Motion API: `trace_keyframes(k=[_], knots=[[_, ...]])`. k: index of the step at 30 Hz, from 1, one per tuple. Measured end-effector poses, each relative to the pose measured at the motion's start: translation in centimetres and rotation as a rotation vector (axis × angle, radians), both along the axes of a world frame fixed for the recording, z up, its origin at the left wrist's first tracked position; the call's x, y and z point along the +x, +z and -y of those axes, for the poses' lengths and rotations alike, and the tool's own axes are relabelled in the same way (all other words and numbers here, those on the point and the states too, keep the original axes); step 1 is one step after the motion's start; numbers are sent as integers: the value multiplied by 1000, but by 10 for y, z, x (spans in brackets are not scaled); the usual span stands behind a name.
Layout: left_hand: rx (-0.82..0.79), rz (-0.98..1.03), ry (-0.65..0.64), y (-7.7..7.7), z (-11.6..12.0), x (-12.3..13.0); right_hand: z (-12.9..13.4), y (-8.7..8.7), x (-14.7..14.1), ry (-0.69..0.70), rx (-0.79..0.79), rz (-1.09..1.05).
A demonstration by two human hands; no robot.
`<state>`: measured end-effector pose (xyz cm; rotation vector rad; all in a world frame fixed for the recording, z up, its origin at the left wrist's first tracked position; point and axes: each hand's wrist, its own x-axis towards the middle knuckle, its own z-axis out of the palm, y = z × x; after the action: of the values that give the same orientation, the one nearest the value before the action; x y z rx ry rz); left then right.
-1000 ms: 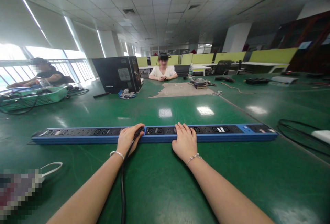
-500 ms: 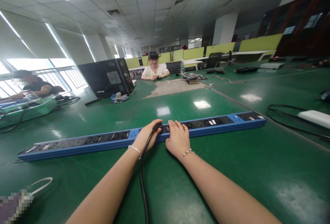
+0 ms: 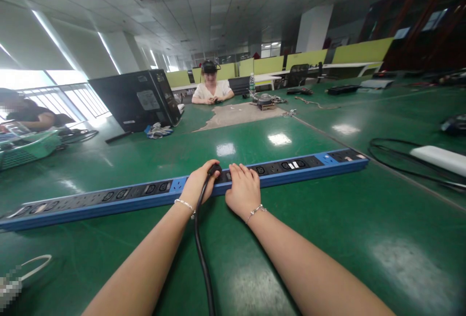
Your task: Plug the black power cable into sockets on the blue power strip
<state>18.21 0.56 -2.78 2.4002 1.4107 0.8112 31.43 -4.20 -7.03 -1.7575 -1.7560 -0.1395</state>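
A long blue power strip with black sockets lies across the green table. My left hand is closed on a black plug at the strip's middle; whether its pins sit in a socket is hidden. From the plug a black cable runs down towards me, over the left wrist. Just to the right, my right hand rests on the strip, its fingers curled over the top face and the thumb along the near side. It appears to grip the strip.
A black computer case and gloves stand beyond the strip at left, with a green basket further left. A white power strip with cable lies right. A person sits opposite, another at far left.
The view has shifted, so the strip and both hands appear slightly lower left and higher in the picture. Both hands keep their places on the plug and the strip.
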Motion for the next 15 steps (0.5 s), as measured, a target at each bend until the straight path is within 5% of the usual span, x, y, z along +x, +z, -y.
trace_keyframes(k=[15], knots=[[120,-132,-27,-5,6,3,0,-1,0,3,17,-10]])
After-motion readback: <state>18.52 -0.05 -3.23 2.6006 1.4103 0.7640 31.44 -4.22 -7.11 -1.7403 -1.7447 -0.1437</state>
